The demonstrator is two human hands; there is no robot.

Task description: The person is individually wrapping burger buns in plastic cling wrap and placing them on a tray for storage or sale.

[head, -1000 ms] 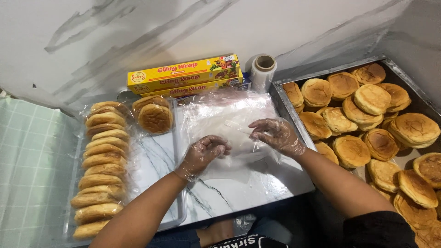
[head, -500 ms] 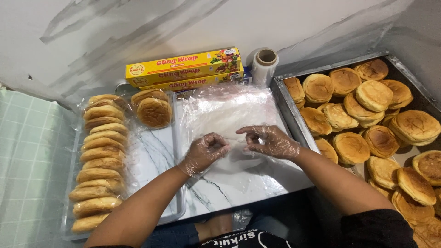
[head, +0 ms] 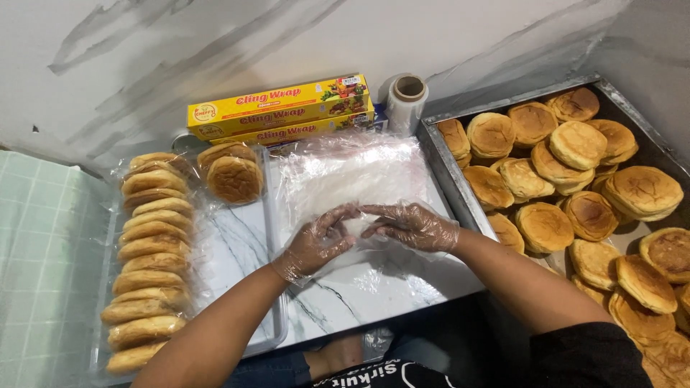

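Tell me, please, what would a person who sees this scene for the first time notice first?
Probably the metal tray on the right, piled with round golden buns. At centre, the gloved left hand and right hand meet over a clear plastic sheet on the marble counter. On the left, wrapped buns stand in a long row.

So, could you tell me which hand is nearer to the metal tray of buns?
The right hand: it lies on the plastic sheet close beside the metal tray. The left hand is farther over, beyond the right one.

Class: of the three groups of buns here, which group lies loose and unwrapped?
The buns heaped in the dark metal tray at right; the other two groups sit under clear wrap.
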